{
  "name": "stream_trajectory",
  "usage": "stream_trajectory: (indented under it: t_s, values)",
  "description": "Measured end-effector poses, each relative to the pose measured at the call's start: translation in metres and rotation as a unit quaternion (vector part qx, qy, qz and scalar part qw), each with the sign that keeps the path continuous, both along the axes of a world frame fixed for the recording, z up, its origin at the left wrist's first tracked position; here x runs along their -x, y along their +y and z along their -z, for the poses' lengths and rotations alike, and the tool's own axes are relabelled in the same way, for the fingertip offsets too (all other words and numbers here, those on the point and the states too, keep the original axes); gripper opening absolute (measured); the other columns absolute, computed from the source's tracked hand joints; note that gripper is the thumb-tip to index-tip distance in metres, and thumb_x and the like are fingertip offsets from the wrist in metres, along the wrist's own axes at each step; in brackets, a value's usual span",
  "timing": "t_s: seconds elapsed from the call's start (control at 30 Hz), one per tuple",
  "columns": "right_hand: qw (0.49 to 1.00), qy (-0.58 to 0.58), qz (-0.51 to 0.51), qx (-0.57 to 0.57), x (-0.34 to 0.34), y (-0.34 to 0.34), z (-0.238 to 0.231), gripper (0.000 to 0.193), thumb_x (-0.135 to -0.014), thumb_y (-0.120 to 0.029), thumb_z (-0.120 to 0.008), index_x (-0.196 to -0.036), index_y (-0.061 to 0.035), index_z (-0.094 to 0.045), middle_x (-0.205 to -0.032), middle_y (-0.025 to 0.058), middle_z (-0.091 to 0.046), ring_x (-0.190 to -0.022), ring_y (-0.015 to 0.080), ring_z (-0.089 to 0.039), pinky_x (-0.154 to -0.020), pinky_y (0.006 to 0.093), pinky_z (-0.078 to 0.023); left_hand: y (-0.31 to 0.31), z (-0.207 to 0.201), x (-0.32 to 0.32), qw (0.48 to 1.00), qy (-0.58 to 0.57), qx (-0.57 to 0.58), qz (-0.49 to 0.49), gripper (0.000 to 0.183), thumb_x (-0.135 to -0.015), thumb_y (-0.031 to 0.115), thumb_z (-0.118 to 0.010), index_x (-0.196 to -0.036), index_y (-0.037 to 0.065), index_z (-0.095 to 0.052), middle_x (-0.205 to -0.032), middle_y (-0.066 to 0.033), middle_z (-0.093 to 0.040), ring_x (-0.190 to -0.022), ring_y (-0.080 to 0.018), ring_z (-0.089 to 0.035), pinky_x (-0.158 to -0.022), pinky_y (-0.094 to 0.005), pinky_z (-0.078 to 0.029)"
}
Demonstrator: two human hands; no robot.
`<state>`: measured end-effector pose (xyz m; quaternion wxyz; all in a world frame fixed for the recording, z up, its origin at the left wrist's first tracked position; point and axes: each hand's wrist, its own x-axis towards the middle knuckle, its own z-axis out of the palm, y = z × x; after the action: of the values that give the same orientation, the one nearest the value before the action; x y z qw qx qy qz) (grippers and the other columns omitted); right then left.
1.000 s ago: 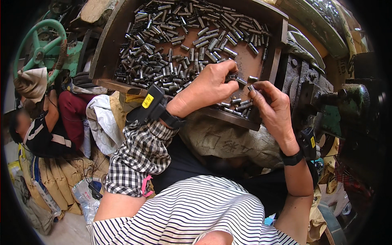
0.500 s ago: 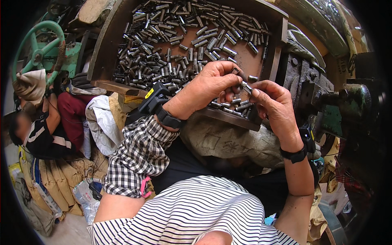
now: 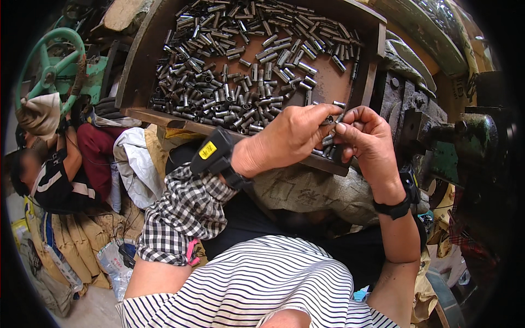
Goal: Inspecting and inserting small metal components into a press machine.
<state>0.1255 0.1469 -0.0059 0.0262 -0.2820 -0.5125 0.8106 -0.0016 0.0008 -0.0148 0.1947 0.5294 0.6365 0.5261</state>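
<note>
Over the near right corner of a wooden tray (image 3: 377, 41), my two hands meet fingertip to fingertip. My left hand (image 3: 295, 131) is closed, with a short metal tube (image 3: 328, 119) at its fingertips, the open end showing. Thumb and forefinger of my right hand (image 3: 370, 145) pinch a slim metal tube (image 3: 340, 117) right beside it. Whether the two pieces touch or join is hidden by the fingers. Many loose metal tubes (image 3: 227, 93) lie in the tray, several of them under my hands.
A dark, greasy machine (image 3: 465, 142) stands close on the right. Sacking (image 3: 311, 191) hangs below the tray's near edge. At the far left another person (image 3: 63, 175) sits by a green handwheel (image 3: 49, 71), with stacked sacks (image 3: 71, 246) nearer me.
My left hand has moved down and right, closer to my right hand, and its wrist has turned. My right hand has stayed nearly in place, its fingers shifting slightly.
</note>
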Motion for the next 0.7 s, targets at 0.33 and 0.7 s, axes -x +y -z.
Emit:
stream_trajectory:
  t_s: [0.33, 0.7]
  values:
    - [0.997, -0.046, -0.06, 0.025, 0.004, 0.005, 0.0, 0.016, -0.088, -0.007, -0.067, -0.097, -0.0011, -0.056, -0.079, 0.0083, -0.067, -0.056, 0.0066, -0.062, -0.041, 0.0166, -0.046, -0.004, 0.006, 0.009, 0.995, 0.082, 0.005, 0.049, 0.042, -0.086, -0.002, -0.06, -0.127, -0.002, -0.051, -0.097, -0.0129, -0.065, -0.08, -0.0168, -0.069, -0.064, -0.0271, -0.056]
    - [0.565, -0.083, -0.262, -0.778, 0.047, -0.018, 0.022, 0.013, -0.074, 0.002, -0.062, -0.085, -0.001, -0.057, -0.086, 0.0161, -0.059, -0.073, 0.0319, -0.067, -0.06, 0.0366, -0.055, -0.017, 0.005, 0.045, 0.828, -0.549, 0.04, -0.105, 0.024, -0.089, 0.011, -0.064, -0.11, 0.002, -0.058, -0.095, -0.0078, -0.066, -0.078, -0.0132, -0.067, -0.055, -0.0212, -0.056]
